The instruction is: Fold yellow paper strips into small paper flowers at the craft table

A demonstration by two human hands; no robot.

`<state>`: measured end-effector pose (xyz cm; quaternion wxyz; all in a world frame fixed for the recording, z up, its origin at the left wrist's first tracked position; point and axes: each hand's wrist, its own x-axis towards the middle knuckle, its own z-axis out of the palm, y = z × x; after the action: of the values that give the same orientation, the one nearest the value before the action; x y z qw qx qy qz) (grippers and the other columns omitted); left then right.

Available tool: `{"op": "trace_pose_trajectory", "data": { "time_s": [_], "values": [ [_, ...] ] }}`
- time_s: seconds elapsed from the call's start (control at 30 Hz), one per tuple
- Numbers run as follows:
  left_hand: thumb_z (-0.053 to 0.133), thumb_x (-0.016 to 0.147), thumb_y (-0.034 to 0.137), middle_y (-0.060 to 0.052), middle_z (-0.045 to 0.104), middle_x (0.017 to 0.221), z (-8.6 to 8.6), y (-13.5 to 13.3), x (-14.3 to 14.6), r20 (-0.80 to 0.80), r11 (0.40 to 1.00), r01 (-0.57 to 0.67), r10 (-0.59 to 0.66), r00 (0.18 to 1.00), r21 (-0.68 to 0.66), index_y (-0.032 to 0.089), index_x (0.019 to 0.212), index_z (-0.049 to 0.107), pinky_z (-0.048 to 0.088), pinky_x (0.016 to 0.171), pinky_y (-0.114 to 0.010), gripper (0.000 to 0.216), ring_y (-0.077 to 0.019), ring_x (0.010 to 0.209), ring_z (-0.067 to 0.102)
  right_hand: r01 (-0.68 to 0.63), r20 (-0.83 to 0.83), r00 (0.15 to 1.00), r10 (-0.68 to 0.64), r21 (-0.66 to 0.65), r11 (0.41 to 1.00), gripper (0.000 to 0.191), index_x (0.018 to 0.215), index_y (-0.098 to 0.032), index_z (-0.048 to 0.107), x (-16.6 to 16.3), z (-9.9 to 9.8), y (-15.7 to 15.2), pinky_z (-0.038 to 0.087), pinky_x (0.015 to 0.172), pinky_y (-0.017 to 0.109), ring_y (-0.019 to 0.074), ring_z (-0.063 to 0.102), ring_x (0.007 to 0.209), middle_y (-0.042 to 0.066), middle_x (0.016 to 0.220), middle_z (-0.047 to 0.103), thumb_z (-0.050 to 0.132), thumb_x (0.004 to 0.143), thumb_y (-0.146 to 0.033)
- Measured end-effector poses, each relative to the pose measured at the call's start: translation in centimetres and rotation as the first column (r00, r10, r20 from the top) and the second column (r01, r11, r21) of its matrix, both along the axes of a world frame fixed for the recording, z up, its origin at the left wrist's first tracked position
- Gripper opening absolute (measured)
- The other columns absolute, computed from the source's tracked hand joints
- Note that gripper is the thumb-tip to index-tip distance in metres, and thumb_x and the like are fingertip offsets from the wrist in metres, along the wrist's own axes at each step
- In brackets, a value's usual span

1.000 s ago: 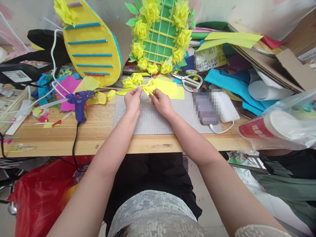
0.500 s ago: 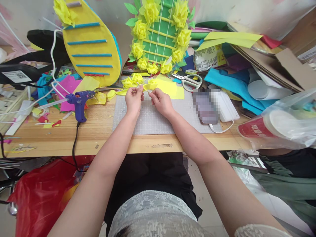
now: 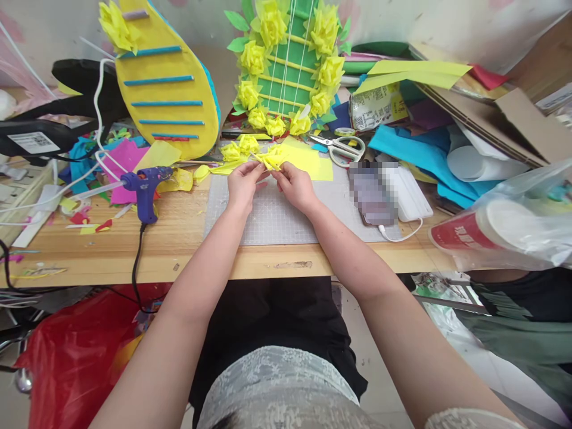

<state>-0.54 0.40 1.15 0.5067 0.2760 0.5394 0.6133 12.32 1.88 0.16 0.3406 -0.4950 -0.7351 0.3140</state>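
Between my fingertips, above the grey cutting mat (image 3: 286, 223), is a yellow paper flower (image 3: 270, 157). My left hand (image 3: 243, 183) pinches it from the left, and my right hand (image 3: 294, 183) closes on its lower right side. The fingers partly hide the flower's base. Just behind lie finished yellow paper roses (image 3: 239, 148) and flat yellow paper sheets (image 3: 315, 162). Scissors with pale handles (image 3: 343, 149) rest to the right of the sheets.
A purple glue gun (image 3: 146, 187) stands at left among paper scraps. Behind are a yellow striped panel (image 3: 165, 89) and a green rose-edged panel (image 3: 288, 74). To the right lie a phone (image 3: 373, 193), a white power bank (image 3: 406, 190) and a bagged cup (image 3: 480, 229).
The yellow paper between my hands now shows as a fuller, spread flower facing up. My fingers have shifted around its base, and both hands stay in nearly the same place.
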Motion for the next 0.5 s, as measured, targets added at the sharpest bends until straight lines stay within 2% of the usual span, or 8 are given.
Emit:
{"op": "trace_pose_trajectory", "data": {
  "time_s": [0.27,0.5],
  "values": [
    [0.066,0.073,0.012,-0.001,0.070,0.076,-0.31,0.22,-0.01,0.060,0.999,-0.039,0.040,0.997,-0.004,0.016,0.076,0.064,0.054,0.069,-0.026,0.005,-0.0118,0.066,0.068,-0.042,-0.016,0.999,0.042,0.003,0.999,0.025,0.073,-0.021,0.048,-0.01,-0.27,0.14,0.039,0.064,0.024,0.0115,0.052,0.060,-0.004,0.058,0.057,0.048,0.090,-0.040],
    [0.073,0.068,0.016,0.002,0.068,0.066,-1.01,0.85,0.18,0.065,0.995,-0.094,0.091,0.994,0.036,0.015,0.072,0.063,0.054,0.072,-0.024,0.010,-0.0091,0.063,0.066,-0.077,-0.005,0.997,0.077,-0.032,0.996,0.037,0.070,-0.021,0.048,0.06,-0.11,0.23,0.041,0.064,0.025,0.0108,0.052,0.056,-0.003,0.055,0.058,0.044,0.090,-0.051]
  ]
}}
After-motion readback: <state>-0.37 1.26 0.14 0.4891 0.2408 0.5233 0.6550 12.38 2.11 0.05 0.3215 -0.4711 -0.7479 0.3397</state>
